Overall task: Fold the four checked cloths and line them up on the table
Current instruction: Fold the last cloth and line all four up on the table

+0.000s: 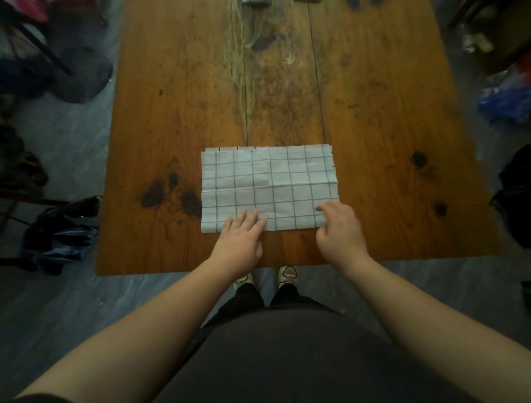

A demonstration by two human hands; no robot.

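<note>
Readable text: none in view.
Checked cloth [270, 178]: plain grid of dark lines on white; no lettering, label or number.
Desk [373, 100]: wood grain, stains and dark knots only.
Objects at the far edge [255, 1]: cut off and blurred, illegible.

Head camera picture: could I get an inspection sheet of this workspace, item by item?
Surface: wooden table, stained, with dark knots.
Job's things: one checked cloth lying flat, seemingly folded, near the front edge; the other three not seen.
Clutter: dark items cut off at the far edge.
Grips: left hand flat on the cloth's near edge; right hand curled at its near right corner, hold unclear.
Cables: nothing seen.
Surroundings: grey floor; dark fabric left; blue plastic right.
</note>
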